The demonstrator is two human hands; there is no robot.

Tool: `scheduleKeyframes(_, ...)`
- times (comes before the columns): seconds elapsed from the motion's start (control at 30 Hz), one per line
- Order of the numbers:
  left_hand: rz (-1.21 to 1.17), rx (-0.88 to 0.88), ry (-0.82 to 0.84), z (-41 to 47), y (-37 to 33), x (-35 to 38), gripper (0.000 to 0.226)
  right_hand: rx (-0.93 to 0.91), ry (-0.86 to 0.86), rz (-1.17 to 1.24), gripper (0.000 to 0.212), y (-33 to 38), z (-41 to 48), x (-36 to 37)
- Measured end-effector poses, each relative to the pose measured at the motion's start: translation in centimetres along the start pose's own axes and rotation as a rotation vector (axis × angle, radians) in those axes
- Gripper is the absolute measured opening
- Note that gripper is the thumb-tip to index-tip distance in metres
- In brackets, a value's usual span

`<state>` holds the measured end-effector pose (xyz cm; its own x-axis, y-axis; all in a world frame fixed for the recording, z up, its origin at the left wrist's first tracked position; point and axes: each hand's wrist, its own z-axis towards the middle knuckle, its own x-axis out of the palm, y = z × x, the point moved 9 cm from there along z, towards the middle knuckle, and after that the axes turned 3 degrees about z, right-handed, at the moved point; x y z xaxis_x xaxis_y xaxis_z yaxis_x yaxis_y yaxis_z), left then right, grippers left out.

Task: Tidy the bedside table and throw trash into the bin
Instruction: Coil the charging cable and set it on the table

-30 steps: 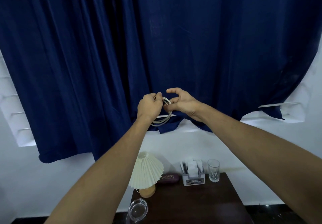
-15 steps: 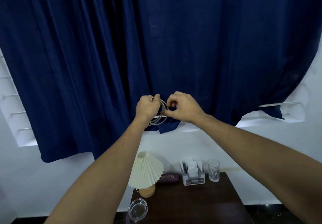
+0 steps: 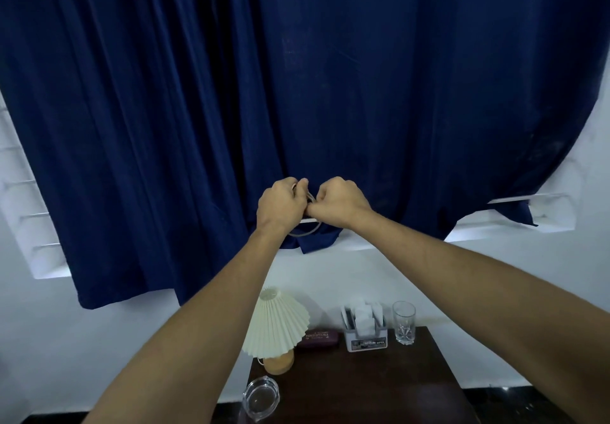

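Note:
Both arms reach out at chest height in front of a dark blue curtain. My left hand (image 3: 280, 205) grips a coiled white cable (image 3: 305, 232), whose loop hangs below the fist. My right hand (image 3: 340, 201) is closed tight against the left one, its fingers pinching the same coil near the top. Most of the cable is hidden between the two hands. Below stands the dark wooden bedside table (image 3: 379, 387).
On the table are a cream pleated lamp (image 3: 275, 324), a maroon glasses case (image 3: 318, 337), a white organiser box (image 3: 364, 331) with cards, a drinking glass (image 3: 404, 323) and a clear glass ashtray (image 3: 260, 400) at the front left corner. White wall and window ledges lie behind.
My right hand has gone from spread fingers to a closed pinch on the coil. Both hands have drawn together, and the visible loop has shrunk.

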<state>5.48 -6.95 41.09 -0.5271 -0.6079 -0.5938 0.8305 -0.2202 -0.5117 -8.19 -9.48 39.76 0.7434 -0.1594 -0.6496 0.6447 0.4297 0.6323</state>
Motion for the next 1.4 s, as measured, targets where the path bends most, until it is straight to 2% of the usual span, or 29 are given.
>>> scheduleKeyframes(0.1,-0.001,0.035,0.039,0.0,0.0,0.1,0.039,0.144,0.124,0.197,0.013,-0.8,-0.1,0.5)
scheduleKeyframes(0.2,0.011,0.059,0.031,-0.1,-0.1,-0.1,0.037,0.233,0.189,0.401,0.008,-1.3,-0.1,0.5)
scheduleKeyframes(0.3,0.004,0.032,-0.018,0.1,0.3,-0.9,0.04,0.148,0.222,0.38,0.011,-1.3,0.4,0.4)
scheduleKeyframes(0.4,0.013,-0.008,0.025,0.1,0.8,-0.8,0.046,-0.034,0.138,0.224,0.011,-1.3,1.3,-1.1)
scheduleKeyframes(0.5,-0.096,-0.093,0.162,-0.3,0.8,0.4,0.047,-0.222,0.077,0.1,0.005,-0.9,1.6,-2.6)
scheduleKeyframes(0.6,-0.331,-0.275,0.393,-1.0,1.3,2.1,0.045,-0.285,0.05,0.158,0.009,-1.5,1.3,-3.3)
scheduleKeyframes(0.67,-0.442,-0.337,0.579,-1.8,0.8,3.0,0.046,-0.278,0.056,0.258,0.005,-2.3,1.1,-3.5)
scheduleKeyframes(0.77,-0.538,-0.331,0.762,-2.6,-0.3,3.7,0.044,-0.193,0.161,0.521,0.005,-3.4,1.0,-3.0)
scheduleKeyframes(0.87,-0.571,-0.267,0.834,-2.9,-1.7,3.8,0.033,-0.082,0.386,0.743,0.009,-3.8,0.2,-1.2)
scheduleKeyframes(0.97,-0.597,-0.235,0.785,-2.5,-2.3,3.6,0.03,0.022,0.588,0.885,0.018,-4.0,-1.0,0.7)
scheduleKeyframes(1.03,-0.582,-0.211,0.7,-1.9,-2.5,3.1,0.031,0.093,0.642,0.942,0.023,-4.2,-1.4,1.7)
scheduleKeyframes(1.2,-0.45,-0.07,0.464,-1.1,-2.8,1.9,0.025,0.198,0.658,0.967,0.029,-4.6,-1.9,2.8)
scheduleKeyframes(1.33,-0.32,0.004,0.22,-0.8,-2.3,0.9,0.025,0.227,0.639,0.987,0.05,-4.4,-1.4,2.6)
scheduleKeyframes(1.4,-0.308,0.023,0.181,-0.8,-2.1,0.9,0.025,0.22,0.636,0.945,0.056,-4.3,-1.3,2.5)
